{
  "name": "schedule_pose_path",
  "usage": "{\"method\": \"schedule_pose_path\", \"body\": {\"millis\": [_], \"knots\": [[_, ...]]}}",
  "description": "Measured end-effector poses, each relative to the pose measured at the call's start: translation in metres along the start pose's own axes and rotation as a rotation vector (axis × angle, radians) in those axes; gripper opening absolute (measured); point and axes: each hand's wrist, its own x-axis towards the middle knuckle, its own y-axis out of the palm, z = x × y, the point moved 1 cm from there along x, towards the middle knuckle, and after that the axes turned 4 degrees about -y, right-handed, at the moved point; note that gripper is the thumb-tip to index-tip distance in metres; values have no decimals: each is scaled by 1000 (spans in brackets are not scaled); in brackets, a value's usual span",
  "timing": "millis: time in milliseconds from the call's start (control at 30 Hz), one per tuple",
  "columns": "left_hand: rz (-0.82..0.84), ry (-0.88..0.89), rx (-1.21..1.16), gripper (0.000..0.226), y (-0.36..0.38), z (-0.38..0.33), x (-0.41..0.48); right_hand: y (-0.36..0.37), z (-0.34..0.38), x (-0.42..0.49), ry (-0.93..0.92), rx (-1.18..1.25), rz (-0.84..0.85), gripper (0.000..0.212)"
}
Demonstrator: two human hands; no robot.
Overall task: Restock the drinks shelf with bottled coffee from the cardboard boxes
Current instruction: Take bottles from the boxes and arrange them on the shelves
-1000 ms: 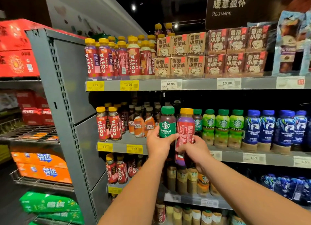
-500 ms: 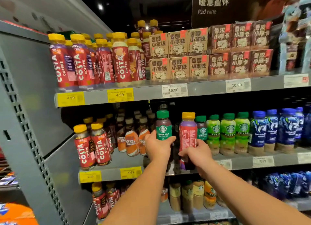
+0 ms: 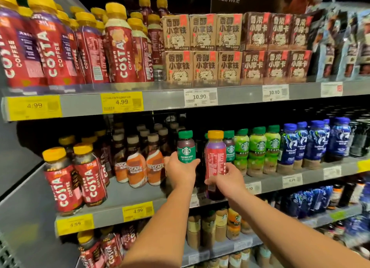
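Noted: left hand (image 3: 181,172) and right hand (image 3: 226,179) bare. Left forearm (image 3: 160,227) and right forearm (image 3: 280,223) bare, slender, uncovered from the wrists back as far as can be seen behind the hands.

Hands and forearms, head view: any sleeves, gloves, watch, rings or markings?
Nothing worn shows. The left hand and right hand are ungloved, with no rings visible. The left forearm and right forearm are bare down to the frame's bottom edge: no sleeves, watch, bands or markings.
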Motion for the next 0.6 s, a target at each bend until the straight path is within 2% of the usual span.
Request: {"method": "schedule_pose_path", "body": {"millis": [333,467,500,600], "knots": [[97,26,80,49,14,18,8,5,-12,4,-12,-69,-19,44],[152,29,46,76,6,23,4,7,-10,2,-7,-40,-34,43],[140,19,37,76,2,23,-1,7,-8,0,-11,-31,-26,43],[56,48,14,46,-13,20,-14,4,-1,-6,-32,-38,18,44]]}}
